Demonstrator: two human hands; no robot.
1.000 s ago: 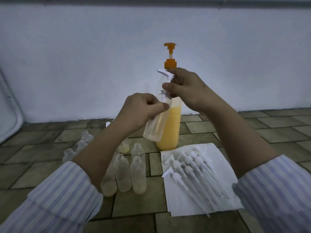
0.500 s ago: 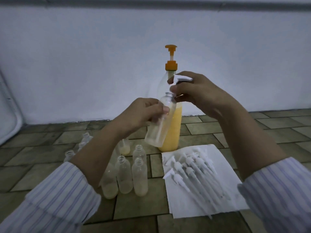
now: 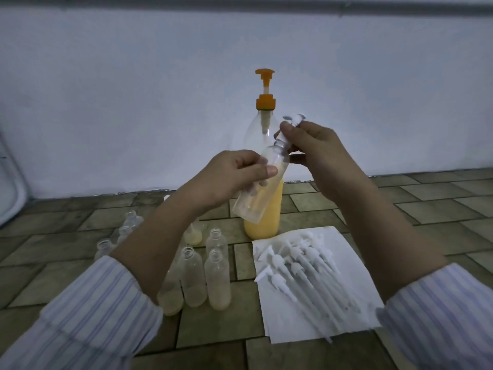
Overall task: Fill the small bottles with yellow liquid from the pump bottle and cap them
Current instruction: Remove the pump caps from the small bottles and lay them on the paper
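My left hand (image 3: 229, 177) holds a small clear bottle (image 3: 256, 198), tilted with its neck up and to the right. My right hand (image 3: 317, 148) grips a white pump cap (image 3: 292, 121) at the bottle's mouth, its tube reaching down inside. Right behind stands the big pump bottle (image 3: 264, 209), with an orange pump head and yellow liquid in its lower part. Several small open bottles (image 3: 217, 279) stand on the floor below my left arm, some with a little yellow liquid.
A white paper sheet (image 3: 354, 252) to the right of the bottles carries several white pump caps (image 3: 298, 265) with long tubes. The floor is brown tile; a pale wall rises close behind. A white rounded object (image 3: 10, 188) shows at the left edge.
The cap in my right hand has turned, its nozzle now pointing up and to the right. Both hands with the bottle sit a little lower and further right in the view.
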